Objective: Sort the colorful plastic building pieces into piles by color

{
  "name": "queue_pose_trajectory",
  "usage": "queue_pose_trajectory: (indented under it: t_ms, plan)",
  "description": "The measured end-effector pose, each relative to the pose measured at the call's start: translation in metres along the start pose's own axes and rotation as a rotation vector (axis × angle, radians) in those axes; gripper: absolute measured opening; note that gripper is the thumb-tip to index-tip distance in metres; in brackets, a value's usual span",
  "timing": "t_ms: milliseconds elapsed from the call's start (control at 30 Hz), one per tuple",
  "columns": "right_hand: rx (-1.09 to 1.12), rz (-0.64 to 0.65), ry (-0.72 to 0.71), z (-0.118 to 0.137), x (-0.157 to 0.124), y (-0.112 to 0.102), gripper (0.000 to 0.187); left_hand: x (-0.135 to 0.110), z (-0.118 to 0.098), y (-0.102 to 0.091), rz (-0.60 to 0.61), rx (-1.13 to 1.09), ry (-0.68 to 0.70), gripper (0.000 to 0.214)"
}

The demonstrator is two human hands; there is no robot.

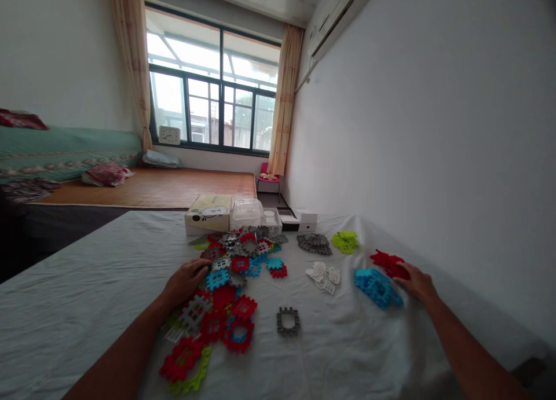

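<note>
My left hand [189, 279] lies at the left edge of a mixed heap of interlocking plastic building pieces [225, 296], with its fingers bent together; anything under them is hidden. Over on the right, my right hand [416, 282] has its thumb and fingers closed on a red building piece [388, 264] at a small red pile. Just in front of that pile is a stack of blue pieces [377, 288]. White pieces [324, 277], dark grey pieces [314, 243] and lime-green pieces [345, 242] form separate piles. A lone dark grey square frame piece [288, 321] lies near the middle.
A pale cloth [108, 267] covers the table. At its far edge stand a yellow-and-white box [208, 213], a clear plastic container [247, 212] and a white box [308, 221]. Beyond are a bed [200, 183] and a pink chair [269, 173]. A wall runs along the right.
</note>
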State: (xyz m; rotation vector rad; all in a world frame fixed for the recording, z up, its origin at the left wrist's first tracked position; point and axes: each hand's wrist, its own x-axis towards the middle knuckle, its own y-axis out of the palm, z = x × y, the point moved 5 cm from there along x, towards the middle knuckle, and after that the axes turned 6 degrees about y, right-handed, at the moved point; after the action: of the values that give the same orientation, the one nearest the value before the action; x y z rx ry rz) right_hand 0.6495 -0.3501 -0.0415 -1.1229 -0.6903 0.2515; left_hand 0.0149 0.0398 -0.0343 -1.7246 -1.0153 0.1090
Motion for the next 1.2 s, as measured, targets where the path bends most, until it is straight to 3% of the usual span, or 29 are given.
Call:
queue_pose_trajectory:
  t_ms: [100,167,233,300,400,467,533,633,800,967,1067,1200]
  plan:
    - [-0.046,-0.043,0.027,0.014,-0.001,-0.012,0.048,0.0,-0.002,-0.002,-0.014,-0.005,-0.008,0.044]
    - [-0.045,-0.07,0.043,0.041,0.001,-0.024,0.044,-0.002,-0.005,-0.003,-0.023,-0.015,-0.011,0.042]
    - [0.027,-0.067,-0.044,0.092,0.0,-0.031,0.037,-0.003,-0.009,-0.005,-0.028,-0.02,-0.014,0.04]
    - [0.152,0.012,-0.239,0.161,-0.013,-0.029,0.032,-0.004,-0.012,-0.006,-0.031,-0.013,-0.021,0.04]
    - [0.307,0.224,-0.495,0.266,-0.055,-0.008,0.033,-0.005,-0.015,-0.008,-0.034,-0.01,-0.031,0.04]
    - [0.417,0.35,-0.62,0.321,-0.09,0.007,0.04,-0.006,-0.017,-0.008,-0.031,-0.017,-0.021,0.04]
    - [0.455,0.389,-0.664,0.357,-0.116,0.019,0.05,-0.007,-0.018,-0.008,-0.026,-0.015,-0.005,0.041]
    - [0.454,0.411,-0.656,0.381,-0.134,0.028,0.059,-0.007,-0.017,-0.007,-0.021,-0.007,0.003,0.04]
    - [0.402,0.411,-0.69,0.38,-0.135,0.013,0.071,-0.007,-0.016,-0.006,-0.027,-0.028,-0.014,0.036]
    - [0.331,0.401,-0.619,0.336,-0.111,-0.013,0.041,-0.006,-0.017,-0.007,-0.027,-0.029,-0.014,0.038]
    - [0.363,0.347,-0.442,0.279,-0.075,-0.027,0.043,-0.005,-0.016,-0.007,-0.021,-0.031,-0.011,0.038]
    - [0.346,0.1,-0.054,0.162,-0.018,-0.039,0.045,-0.003,-0.012,-0.006,-0.022,-0.029,-0.005,0.041]
